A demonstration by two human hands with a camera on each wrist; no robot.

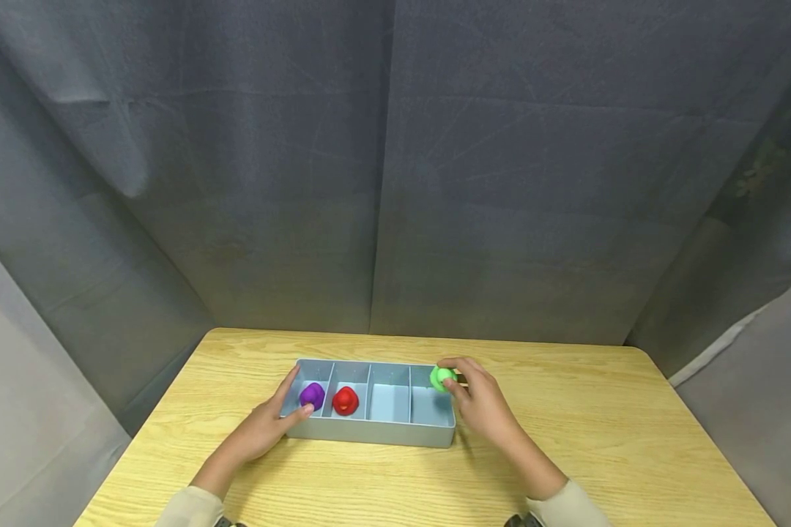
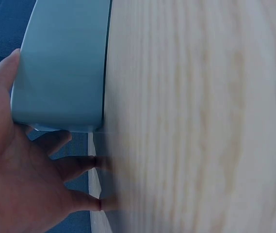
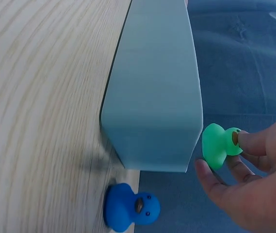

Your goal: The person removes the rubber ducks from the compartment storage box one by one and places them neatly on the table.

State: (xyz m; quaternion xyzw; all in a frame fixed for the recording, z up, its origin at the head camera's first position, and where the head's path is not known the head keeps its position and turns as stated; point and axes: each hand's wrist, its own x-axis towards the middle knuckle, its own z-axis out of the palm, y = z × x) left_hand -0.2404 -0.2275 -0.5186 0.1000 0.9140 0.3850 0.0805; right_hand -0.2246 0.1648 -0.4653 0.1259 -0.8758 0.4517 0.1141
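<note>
My right hand pinches a green rubber duck over the back of the rightmost compartment of a light blue divided box. In the right wrist view the thumb lies at the duck's beak, fingers beneath. My left hand rests at the box's left end, its thumb over the front rim and its fingers spread along the end, two fingertips at the tabletop. A purple duck sits in the leftmost compartment, and a red duck in the one beside it. The third compartment holds nothing.
A blue duck stands on the table just past the box's right end; in the head view my right hand mostly hides it. The wooden table has its back edge near a grey curtain, with fabric at both sides.
</note>
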